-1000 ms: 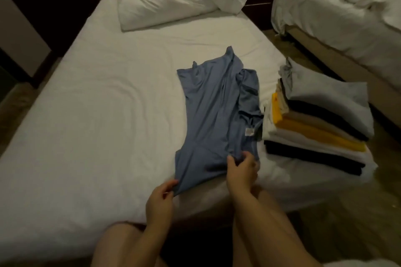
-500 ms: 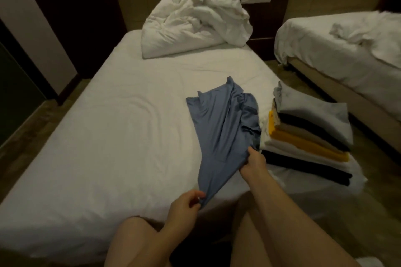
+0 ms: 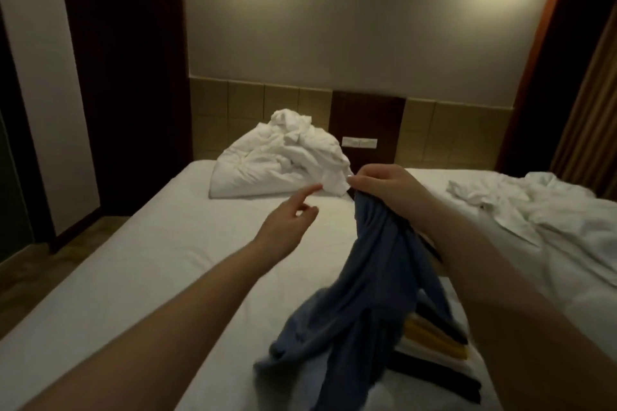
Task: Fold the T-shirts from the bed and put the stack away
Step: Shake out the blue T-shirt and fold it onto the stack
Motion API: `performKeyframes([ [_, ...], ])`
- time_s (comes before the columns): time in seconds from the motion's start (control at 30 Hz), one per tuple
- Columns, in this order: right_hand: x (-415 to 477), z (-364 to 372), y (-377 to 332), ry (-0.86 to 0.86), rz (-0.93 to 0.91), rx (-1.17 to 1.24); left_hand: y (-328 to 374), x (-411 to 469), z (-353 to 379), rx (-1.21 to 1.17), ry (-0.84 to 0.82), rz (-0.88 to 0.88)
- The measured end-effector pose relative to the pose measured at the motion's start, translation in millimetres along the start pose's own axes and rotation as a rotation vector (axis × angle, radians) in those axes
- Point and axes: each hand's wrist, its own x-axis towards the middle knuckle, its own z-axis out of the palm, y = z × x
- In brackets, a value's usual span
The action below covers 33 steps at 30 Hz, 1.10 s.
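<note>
A blue T-shirt (image 3: 364,297) hangs bunched in the air above the white bed (image 3: 160,264). My right hand (image 3: 384,185) is shut on its upper end, raised over the middle of the bed. My left hand (image 3: 288,220) is beside it to the left, fingers apart, touching nothing. Under the hanging shirt, at the bed's right edge, lies the stack of folded T-shirts (image 3: 434,357) in black, yellow and white layers, partly hidden by the blue cloth.
A crumpled white duvet (image 3: 277,160) is heaped at the head of the bed against the tiled headboard wall. A second bed (image 3: 547,227) with rumpled white linen stands to the right. Dark wooden panels line the left wall.
My right hand has lifted the blue T-shirt off the bed into the air. My left hand has let go of its hem. The view has tilted up toward the wall.
</note>
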Motion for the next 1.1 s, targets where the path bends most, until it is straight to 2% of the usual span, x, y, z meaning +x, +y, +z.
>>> performKeyframes([
  [0.07, -5.6, -14.7, -29.4, -0.056, -0.083, -0.084, 39.7, 6.5, -8.6, -0.073, -0.104, 0.078],
  [0.17, -15.7, -35.5, -65.0, -0.120, -0.176, -0.077, 84.1, 7.2, -18.4, -0.268, -0.327, 0.087],
  [0.27, -25.2, -54.7, -93.6, -0.093, -0.269, -0.025, 108.4, 2.1, -29.2, -0.429, -0.485, 0.058],
  [0.33, -30.5, -65.5, -108.9, -0.082, -0.300, -0.018, 118.5, -1.9, -36.0, -0.480, -0.532, 0.072],
  [0.4, -33.6, -74.9, -119.2, -0.064, -0.316, -0.008, 125.9, -5.9, -45.3, -0.494, -0.491, 0.083],
  [0.63, -32.5, -78.5, -135.5, 0.133, -0.345, 0.064, 147.7, -18.2, -80.0, -0.291, -0.116, 0.154],
  [0.8, -30.8, -67.3, -143.3, 0.110, -0.207, -0.122, 167.7, -15.5, -95.5, -0.149, 0.079, 0.252],
  [0.97, -32.7, -53.2, -135.9, -0.081, -0.056, -0.129, 175.9, -17.2, -100.8, 0.051, 0.058, 0.330],
  [1.1, -28.1, -36.9, -126.5, -0.263, -0.094, 0.040, 165.0, -23.7, -94.5, 0.085, -0.052, 0.319],
])
